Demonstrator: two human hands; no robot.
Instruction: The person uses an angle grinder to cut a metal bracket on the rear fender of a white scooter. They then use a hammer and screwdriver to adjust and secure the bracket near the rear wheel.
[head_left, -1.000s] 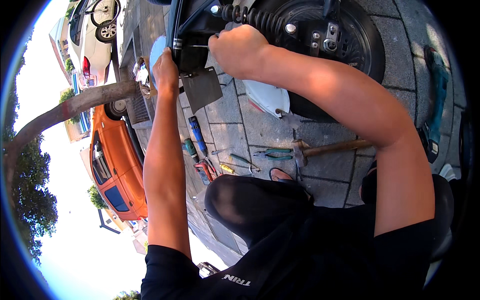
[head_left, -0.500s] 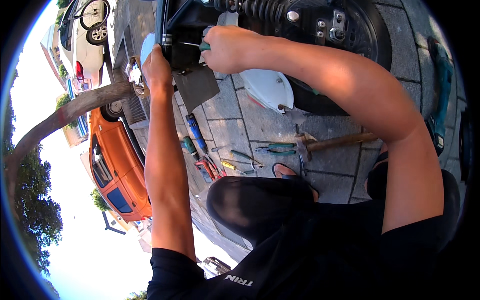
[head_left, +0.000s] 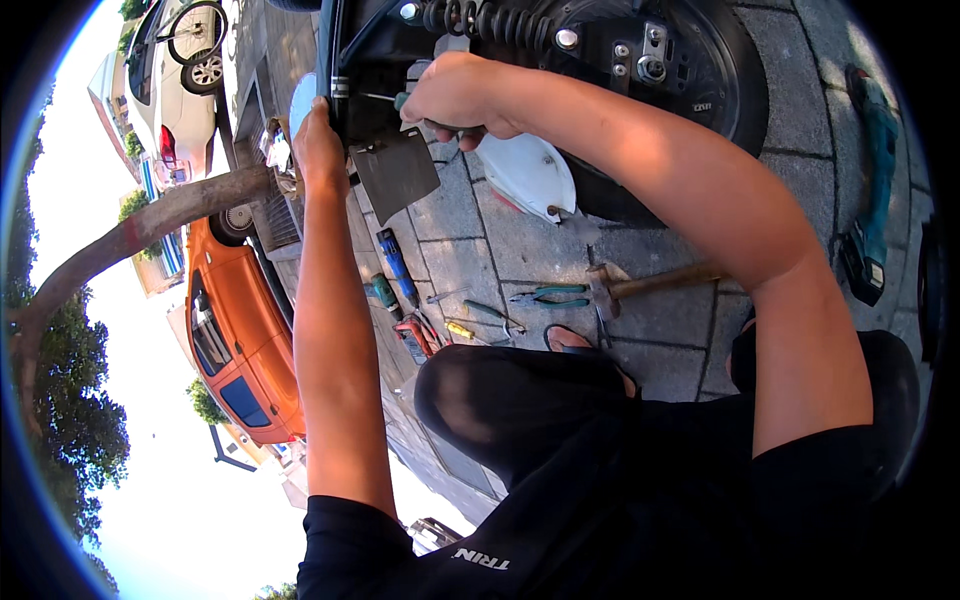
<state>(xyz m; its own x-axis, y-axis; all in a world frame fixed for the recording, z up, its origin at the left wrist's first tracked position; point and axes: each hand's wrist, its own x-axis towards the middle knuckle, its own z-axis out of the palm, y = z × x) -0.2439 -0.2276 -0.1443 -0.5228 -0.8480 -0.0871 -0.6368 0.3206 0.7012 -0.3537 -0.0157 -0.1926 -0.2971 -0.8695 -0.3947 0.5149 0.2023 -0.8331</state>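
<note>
Currently, a screwdriver (head_left: 401, 101) is gripped by the curled fingers of the right hand (head_left: 455, 95) at the upper centre of the frame, its thin shaft pointed left toward a dark bar (head_left: 329, 50). The left hand (head_left: 320, 150) is placed at that bar; whether its fingers are clamped cannot be told. Below a white panel (head_left: 530, 175), pliers (head_left: 555, 292) and a hammer (head_left: 660, 286) are laid on the paving (head_left: 445, 215).

The right hand (head_left: 455, 95) hides part of what seems a screwdriver (head_left: 381, 97).
</note>
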